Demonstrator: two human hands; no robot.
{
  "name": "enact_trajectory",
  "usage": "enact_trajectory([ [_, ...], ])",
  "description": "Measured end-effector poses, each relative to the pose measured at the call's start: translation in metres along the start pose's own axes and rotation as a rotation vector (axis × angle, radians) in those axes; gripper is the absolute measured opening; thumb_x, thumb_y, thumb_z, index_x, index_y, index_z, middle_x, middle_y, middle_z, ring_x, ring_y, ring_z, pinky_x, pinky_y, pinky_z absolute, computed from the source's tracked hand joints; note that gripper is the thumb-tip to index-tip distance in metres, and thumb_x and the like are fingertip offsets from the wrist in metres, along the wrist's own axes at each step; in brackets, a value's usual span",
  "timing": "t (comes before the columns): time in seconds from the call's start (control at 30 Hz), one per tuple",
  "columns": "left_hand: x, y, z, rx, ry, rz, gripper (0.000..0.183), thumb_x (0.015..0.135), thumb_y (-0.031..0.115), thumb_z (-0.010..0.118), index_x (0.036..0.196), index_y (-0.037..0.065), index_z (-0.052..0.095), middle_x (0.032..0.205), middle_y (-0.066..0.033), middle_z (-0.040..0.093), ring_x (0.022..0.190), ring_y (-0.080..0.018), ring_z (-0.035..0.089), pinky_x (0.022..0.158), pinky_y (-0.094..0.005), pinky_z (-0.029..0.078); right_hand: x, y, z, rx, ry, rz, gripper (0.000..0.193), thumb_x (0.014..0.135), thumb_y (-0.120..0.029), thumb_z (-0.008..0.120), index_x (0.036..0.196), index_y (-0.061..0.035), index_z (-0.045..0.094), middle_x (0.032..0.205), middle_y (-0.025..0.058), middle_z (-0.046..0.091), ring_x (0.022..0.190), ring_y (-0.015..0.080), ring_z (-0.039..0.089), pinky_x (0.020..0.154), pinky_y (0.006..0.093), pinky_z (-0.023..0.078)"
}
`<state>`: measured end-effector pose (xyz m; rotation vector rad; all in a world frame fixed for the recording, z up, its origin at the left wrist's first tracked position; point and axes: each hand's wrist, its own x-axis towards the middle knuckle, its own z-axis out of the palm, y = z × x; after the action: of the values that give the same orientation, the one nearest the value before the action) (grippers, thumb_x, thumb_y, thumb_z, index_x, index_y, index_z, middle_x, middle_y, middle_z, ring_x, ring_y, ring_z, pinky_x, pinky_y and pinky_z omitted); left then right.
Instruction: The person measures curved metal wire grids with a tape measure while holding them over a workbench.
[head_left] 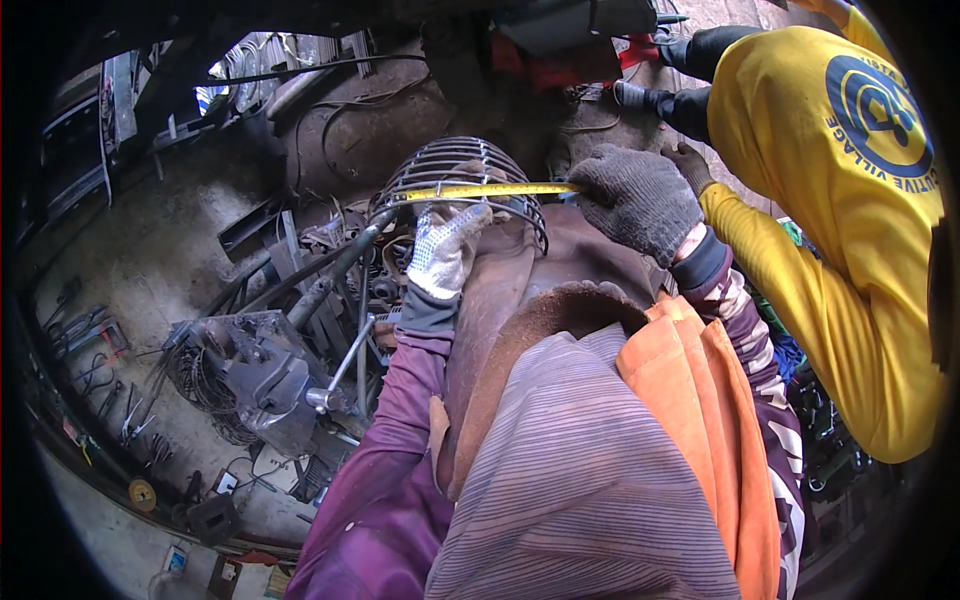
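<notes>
A domed cage of dark metal bars (470,160) sits in front of my body, above my lap. Across its near side stretches the yellow blade of a tape measure (500,189), pulled straight from left to right. My left hand (443,248), in a white glove with blue dots, is closed on the cage's near rim, just under the blade. My right hand (640,203), in a grey knitted glove, is closed around the tape measure at the blade's right end; the tape's case is hidden inside the fist. A brown leather apron (500,290) covers my front.
A person in a yellow shirt (810,200) bends close on my right, a gloved hand near mine. To the left stand a metal vise or anvil-like block (265,370) and a hammer-like tool (325,398). Hand tools and wire litter the left floor. Cables (350,100) lie ahead.
</notes>
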<state>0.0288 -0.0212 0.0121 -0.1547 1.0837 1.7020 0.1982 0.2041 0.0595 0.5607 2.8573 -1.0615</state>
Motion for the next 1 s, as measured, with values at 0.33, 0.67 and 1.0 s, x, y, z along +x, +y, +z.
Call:
enact_trajectory([
  [0.33,-0.001,-0.004,-0.008,-0.010,0.042,-0.039,0.038,0.089,-0.013,0.063,0.122,0.004,0.058,0.113,-0.0131,0.065,0.101,-0.0226,0.067,0.094,-0.0353,0.055,0.001,-0.002,-0.003,0.022,-0.047,0.029,0.017,0.079,-0.020,0.070,0.095,-0.0122,0.068,0.089,0.0099,0.064,0.085,0.0324,0.066,0.073,0.0439,0.054],
  [0.67,-0.005,-0.002,0.002,-0.043,0.009,-0.008,0.036,0.088,-0.011,0.065,0.121,0.004,0.058,0.108,-0.0121,0.065,0.100,-0.0219,0.066,0.091,-0.0353,0.056,0.000,0.000,-0.002,0.013,-0.032,-0.016,0.018,0.078,-0.019,0.072,0.094,-0.0127,0.068,0.086,0.0102,0.065,0.082,0.0341,0.066,0.070,0.0444,0.053],
  [1.0,-0.001,-0.013,-0.018,-0.043,-0.054,-0.074,0.051,0.086,-0.009,0.066,0.135,0.003,0.054,0.117,-0.0113,0.066,0.104,-0.0189,0.067,0.091,-0.0295,0.055,-0.034,-0.004,-0.035,-0.202,-0.022,0.021,0.009,0.081,-0.020,0.068,0.086,-0.0131,0.068,0.080,0.0100,0.063,0.079,0.0330,0.065,0.070,0.0459,0.052],
])
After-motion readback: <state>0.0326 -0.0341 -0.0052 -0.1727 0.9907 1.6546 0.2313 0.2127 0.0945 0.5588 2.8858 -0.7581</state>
